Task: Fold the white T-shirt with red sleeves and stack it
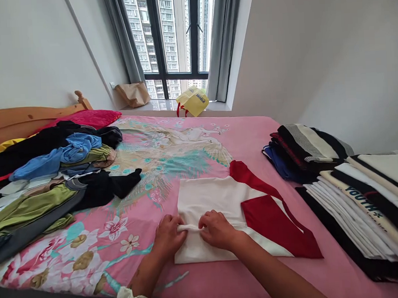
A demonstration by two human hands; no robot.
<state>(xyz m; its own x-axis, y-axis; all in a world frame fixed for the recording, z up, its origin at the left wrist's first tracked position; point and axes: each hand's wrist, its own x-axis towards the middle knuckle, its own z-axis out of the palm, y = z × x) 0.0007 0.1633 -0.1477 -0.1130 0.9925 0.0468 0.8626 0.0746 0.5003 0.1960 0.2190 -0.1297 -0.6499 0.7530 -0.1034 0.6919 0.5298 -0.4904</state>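
Note:
A white shirt (208, 195) with red sleeves lies spread on the pink bed, its hem toward the left. One red sleeve (272, 220) is laid across the body, and the other reaches along the far side. My left hand (170, 234) pinches the white cloth at the hem end. Beside it, my right hand (216, 229) grips the same cloth with curled fingers. A raised ridge of fabric runs between the two hands. Parts of both hands' fingertips are hidden in the cloth.
Loose clothes (53, 174) lie heaped at the left. Folded garments (365, 211) stand in stacks at the right, with a striped pile (312, 143) behind. A yellow bag (193, 100) and a brown paper bag (133, 94) rest by the window. The bed sheet (129, 219) is floral.

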